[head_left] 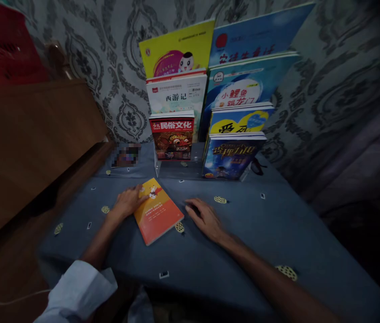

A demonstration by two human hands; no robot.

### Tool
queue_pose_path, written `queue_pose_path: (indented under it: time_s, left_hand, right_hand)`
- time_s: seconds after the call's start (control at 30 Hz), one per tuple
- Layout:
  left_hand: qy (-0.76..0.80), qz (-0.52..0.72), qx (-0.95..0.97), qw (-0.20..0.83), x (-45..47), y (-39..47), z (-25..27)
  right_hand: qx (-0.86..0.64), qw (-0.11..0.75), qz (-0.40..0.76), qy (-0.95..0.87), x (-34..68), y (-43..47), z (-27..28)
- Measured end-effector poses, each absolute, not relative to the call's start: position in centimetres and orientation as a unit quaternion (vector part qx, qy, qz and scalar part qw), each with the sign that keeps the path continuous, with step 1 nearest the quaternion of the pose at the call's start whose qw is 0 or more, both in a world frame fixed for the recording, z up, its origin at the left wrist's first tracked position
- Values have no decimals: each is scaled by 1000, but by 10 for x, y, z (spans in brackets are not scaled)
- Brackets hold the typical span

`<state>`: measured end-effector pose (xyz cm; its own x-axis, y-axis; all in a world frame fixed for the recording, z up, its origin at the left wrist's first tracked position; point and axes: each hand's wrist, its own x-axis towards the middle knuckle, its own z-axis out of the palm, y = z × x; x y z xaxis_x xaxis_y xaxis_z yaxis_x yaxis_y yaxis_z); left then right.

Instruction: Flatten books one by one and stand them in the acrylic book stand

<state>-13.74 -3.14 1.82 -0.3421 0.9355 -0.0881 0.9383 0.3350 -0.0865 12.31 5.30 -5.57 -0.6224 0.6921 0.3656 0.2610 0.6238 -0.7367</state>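
An orange-and-yellow book (159,213) lies at a slant on the cloth-covered table. My left hand (128,202) is at its upper left edge, with the thumb over the cover and the fingers closed on that edge; how far they reach beneath is hidden. Just to the right of the book, my right hand (205,217) rests on the cloth holding nothing. Its fingers are loosely bent, with a gap between thumb and forefinger, and it is apart from the book.
Behind the hands, a clear stand (176,169) holds several upright books, among them a red book (173,139) and a dark blue book (232,157). A pixelated item (126,155) lies at the back left. A wooden panel (35,152) borders the left side, with patterned wall behind.
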Motion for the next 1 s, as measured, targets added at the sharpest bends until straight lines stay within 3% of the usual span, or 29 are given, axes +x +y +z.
queue_pose_path:
  time_s: [0.17,0.57,1.0]
  left_hand:
    - [822,-70,565,-4,-140,-42,8]
    - [818,-77,569,26,-75,-36,12]
    - [760,22,644,-78,-86,-19,-32]
  right_hand:
    - [-311,286,328,-845,125,48,-49]
    - [-436,335,235,-802,147,93,-57]
    - [-420,362,215,-804,147,97,-66]
